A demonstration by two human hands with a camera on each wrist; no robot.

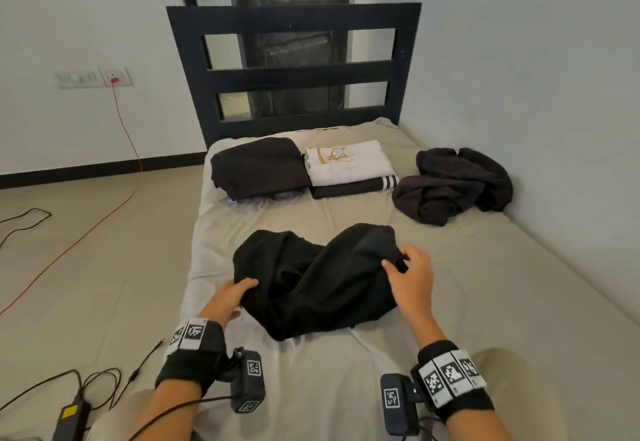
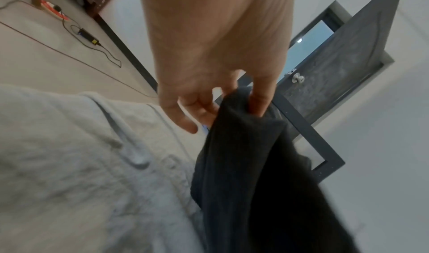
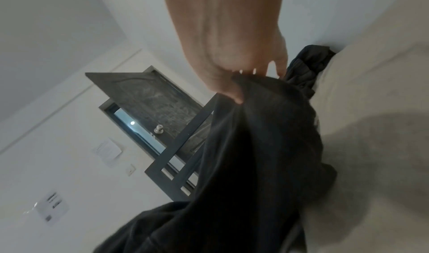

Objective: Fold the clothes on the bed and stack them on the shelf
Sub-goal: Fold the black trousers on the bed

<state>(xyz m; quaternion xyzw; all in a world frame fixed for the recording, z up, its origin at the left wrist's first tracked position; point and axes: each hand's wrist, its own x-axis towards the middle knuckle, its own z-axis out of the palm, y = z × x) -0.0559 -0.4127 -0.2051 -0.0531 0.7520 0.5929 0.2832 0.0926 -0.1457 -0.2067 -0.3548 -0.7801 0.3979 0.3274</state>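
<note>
Spreading a black garment before folding it

The black garment (image 1: 318,278) lies bunched at the bed's (image 1: 485,267) centre; the left hand (image 1: 230,297) pinches its 8 o'clock edge, the right hand (image 1: 410,276) grips its 3 o'clock edge. Best to pull both edges apart evenly, flattening the creases before the first fold, clear of the folded stacks (image 1: 301,169) at 12 o'clock.
</note>
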